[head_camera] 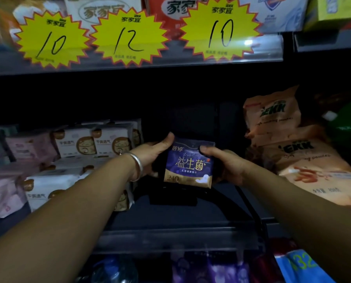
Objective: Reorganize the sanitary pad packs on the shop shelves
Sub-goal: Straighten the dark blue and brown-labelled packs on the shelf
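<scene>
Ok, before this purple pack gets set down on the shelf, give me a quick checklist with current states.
1. Both hands on the purple pack: ok, left hand and right hand grip its sides.
2. Pack upright, label facing out: ok.
3. Free space on the shelf below the pack: ok, a dark gap shows.
4. Clear of the white packs to the left: ok, apart.
5. Clear of the orange bags to the right: ok.
6. Depth behind the pack: cannot tell, too dark.
</scene>
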`<state>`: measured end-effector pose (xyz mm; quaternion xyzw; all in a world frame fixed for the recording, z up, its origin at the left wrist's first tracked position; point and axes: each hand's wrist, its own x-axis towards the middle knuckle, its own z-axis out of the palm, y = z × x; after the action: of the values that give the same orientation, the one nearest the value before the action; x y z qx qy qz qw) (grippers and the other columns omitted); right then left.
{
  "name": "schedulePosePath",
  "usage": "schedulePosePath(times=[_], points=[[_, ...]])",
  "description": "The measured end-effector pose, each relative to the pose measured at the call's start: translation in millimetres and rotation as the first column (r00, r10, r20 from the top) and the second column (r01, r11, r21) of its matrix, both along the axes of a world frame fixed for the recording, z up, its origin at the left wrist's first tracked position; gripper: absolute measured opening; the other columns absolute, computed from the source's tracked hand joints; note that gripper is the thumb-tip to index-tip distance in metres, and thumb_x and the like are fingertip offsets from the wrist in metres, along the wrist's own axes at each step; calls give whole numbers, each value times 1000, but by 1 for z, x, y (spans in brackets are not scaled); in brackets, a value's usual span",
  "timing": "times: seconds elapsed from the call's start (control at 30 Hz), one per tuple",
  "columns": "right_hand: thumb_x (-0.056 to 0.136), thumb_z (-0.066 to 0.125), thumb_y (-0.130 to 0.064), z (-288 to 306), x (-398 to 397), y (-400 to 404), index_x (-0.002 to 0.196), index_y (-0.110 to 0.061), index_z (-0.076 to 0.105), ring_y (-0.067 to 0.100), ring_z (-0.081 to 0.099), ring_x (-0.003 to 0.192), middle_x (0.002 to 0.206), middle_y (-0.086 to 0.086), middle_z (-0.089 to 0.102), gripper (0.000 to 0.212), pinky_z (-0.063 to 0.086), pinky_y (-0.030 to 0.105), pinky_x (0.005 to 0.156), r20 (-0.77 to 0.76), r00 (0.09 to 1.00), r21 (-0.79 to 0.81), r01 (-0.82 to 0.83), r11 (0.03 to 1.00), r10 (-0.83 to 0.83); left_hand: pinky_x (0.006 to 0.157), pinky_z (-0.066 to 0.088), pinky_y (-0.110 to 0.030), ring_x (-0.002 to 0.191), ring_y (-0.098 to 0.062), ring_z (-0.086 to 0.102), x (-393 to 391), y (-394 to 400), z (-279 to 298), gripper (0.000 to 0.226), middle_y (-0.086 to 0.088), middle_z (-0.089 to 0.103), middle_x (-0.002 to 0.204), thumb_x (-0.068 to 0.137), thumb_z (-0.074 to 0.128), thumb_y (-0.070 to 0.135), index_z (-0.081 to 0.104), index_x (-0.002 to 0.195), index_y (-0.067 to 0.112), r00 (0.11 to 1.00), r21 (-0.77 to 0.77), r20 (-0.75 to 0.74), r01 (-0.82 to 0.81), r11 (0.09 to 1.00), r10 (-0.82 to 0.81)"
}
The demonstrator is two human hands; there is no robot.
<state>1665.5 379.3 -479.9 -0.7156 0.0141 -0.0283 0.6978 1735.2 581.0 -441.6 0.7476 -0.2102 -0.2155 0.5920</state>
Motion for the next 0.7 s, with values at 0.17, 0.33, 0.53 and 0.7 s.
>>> schedulePosePath(times=[0.17,0.33,0.53,0.7], points=[[63,83,-39,2,11,10,126,-21,51,14,59,109,117,-4,61,73,50,30,92,331,929,-436,305,847,-164,91,51,-46,111,-18,57,5,-7,-2,79,4,60,123,60,59,73,54,124,26,993,51,91,-74,996,70],[58,76,-54,1,10,28,147,-23,20,25,29,129,139,2,36,109,34,53,103,471,859,-775,511,371,-200,85,49,-41,102,-19,56,-3,-19,0,66,2,59,115,70,57,68,50,122,27,992,155,86,-108,982,96],[65,76,-54,6,0,42,150,-16,10,25,20,133,147,2,25,115,24,50,107,483,874,-849,481,216,-50,73,55,-48,88,-26,64,1,-30,-9,65,-7,65,103,70,80,32,48,126,20,990,-6,-18,-142,990,142],[77,61,-62,10,0,15,139,-21,41,24,45,125,141,5,44,78,41,39,101,185,935,-321,350,880,-304,66,56,-38,88,-21,63,11,-15,-18,70,-6,63,111,73,75,9,44,134,20,989,-159,-2,-143,977,145]])
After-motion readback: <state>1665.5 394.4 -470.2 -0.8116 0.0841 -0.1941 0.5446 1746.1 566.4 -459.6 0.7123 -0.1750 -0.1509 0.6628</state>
